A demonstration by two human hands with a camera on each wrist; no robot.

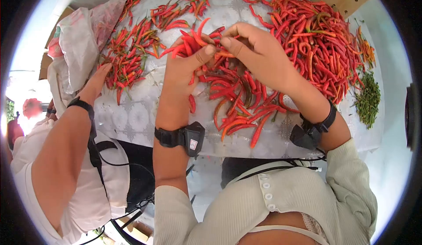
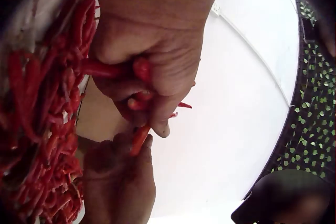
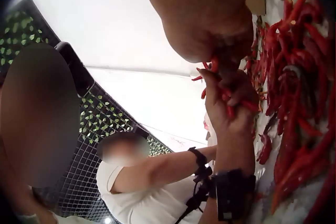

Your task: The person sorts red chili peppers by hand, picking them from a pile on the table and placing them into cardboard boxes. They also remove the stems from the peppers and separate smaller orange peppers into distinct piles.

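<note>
My left hand [image 1: 187, 67] grips several red chili peppers [image 1: 188, 46], whose ends stick out past the fingers. Close against it, my right hand [image 1: 266, 58] has its thumb and fingers curled at the end of an orange-red chili pepper [image 2: 140, 139] that runs between the two hands. In the right wrist view, more peppers poke out of the left hand [image 3: 233, 100], while the right hand [image 3: 210, 24] hides its own fingertips. Below both hands lies a loose heap of red chili peppers [image 1: 239, 98] on the patterned tablecloth [image 1: 132, 117].
A large pile of red chili peppers [image 1: 321, 47] lies to the right, with a heap of green stems [image 1: 368, 98] beside it. Mixed red and green peppers [image 1: 129, 56] spread at the left, near a white sack [image 1: 79, 47]. Another person's hand [image 1: 99, 80] reaches in there.
</note>
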